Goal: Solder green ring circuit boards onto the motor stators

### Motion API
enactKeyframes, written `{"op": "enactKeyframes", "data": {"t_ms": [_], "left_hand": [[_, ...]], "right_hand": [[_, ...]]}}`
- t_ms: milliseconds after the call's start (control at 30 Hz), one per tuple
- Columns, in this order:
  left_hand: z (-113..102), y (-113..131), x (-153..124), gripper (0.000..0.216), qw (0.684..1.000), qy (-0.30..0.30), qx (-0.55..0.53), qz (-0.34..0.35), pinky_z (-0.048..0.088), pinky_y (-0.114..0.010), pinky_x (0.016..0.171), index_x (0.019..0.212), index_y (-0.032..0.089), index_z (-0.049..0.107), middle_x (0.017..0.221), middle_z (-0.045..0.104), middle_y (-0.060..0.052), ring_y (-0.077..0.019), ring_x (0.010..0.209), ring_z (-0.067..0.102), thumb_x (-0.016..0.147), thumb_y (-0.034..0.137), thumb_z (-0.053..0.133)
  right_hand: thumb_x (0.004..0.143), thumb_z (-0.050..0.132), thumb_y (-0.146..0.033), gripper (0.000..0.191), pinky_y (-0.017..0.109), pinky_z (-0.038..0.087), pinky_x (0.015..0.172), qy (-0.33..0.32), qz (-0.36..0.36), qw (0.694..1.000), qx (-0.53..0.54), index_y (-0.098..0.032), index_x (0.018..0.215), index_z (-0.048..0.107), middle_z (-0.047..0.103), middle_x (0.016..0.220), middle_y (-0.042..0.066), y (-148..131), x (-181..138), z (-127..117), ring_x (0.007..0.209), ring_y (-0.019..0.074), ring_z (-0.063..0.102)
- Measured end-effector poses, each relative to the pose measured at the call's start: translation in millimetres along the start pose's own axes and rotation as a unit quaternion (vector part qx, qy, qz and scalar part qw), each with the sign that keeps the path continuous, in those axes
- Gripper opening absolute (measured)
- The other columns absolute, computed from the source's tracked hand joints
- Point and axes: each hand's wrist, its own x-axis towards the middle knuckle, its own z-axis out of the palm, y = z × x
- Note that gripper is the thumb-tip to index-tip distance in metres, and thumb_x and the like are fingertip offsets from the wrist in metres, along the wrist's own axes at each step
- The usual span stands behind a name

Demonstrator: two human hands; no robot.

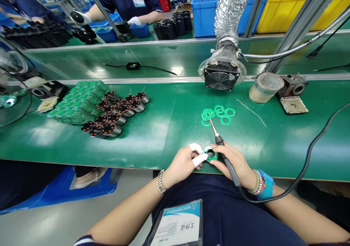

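Observation:
Near the bench's front edge, a motor stator with a green ring-shaped circuit board on its face sits between my two hands. My left hand, with white covers on the thumb and a finger, is closed on its left side. In my right hand lies a soldering iron, its tip pointing up and away. The thumb and a fingertip of that hand also touch the board's right side. Just beyond lie several loose green ring boards. The part's underside is hidden.
Several copper-wound stators stand left of stacked green boards on the bench. A fume fan hangs ahead. A round pot, a soldering-iron stand and a solder wire are to the right. A co-worker sits opposite.

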Motion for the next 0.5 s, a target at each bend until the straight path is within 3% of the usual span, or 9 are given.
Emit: {"op": "enactKeyframes", "data": {"t_ms": [100,200,367,500], "left_hand": [[-7,3,9,0.027,0.999,-0.019,-0.048,0.002,0.049,-0.023,0.052,0.094,0.015,0.052,0.061,0.059,0.002,-0.0098,0.050,0.058,0.077,0.035,0.059],[-7,3,11,0.021,0.998,-0.032,-0.026,0.039,0.050,-0.024,0.057,0.084,0.014,0.056,0.063,0.061,0.000,-0.0105,0.054,0.060,0.078,0.034,0.058],[6,-4,-9,0.022,0.995,0.060,0.062,0.044,0.048,-0.025,0.055,0.071,0.016,0.051,0.058,0.061,0.000,-0.0133,0.053,0.061,0.081,0.035,0.054],[8,-7,-17,0.024,0.999,0.038,-0.002,0.031,0.050,-0.026,0.057,0.075,0.016,0.051,0.059,0.061,-0.001,-0.0134,0.055,0.061,0.082,0.039,0.052]], "right_hand": [[0.083,0.057,-0.020,0.029,0.035,0.052,0.084,0.002,0.007,1.000,0.002,-0.020,0.111,0.048,0.060,0.106,0.010,1,-1,1,0.098,0.0199,0.059],[0.082,0.060,-0.022,0.034,0.036,0.051,0.087,-0.002,0.021,1.000,0.012,-0.020,0.114,0.047,0.061,0.108,0.010,0,-1,-3,0.099,0.0202,0.060],[0.078,0.065,-0.025,0.039,0.038,0.048,0.091,0.003,0.002,1.000,0.008,-0.019,0.112,0.046,0.058,0.115,0.012,-6,3,-11,0.106,0.0223,0.056],[0.081,0.061,-0.023,0.033,0.038,0.050,0.083,-0.021,-0.031,0.999,-0.015,-0.019,0.111,0.047,0.060,0.109,0.011,-8,5,-5,0.097,0.0215,0.056]]}}
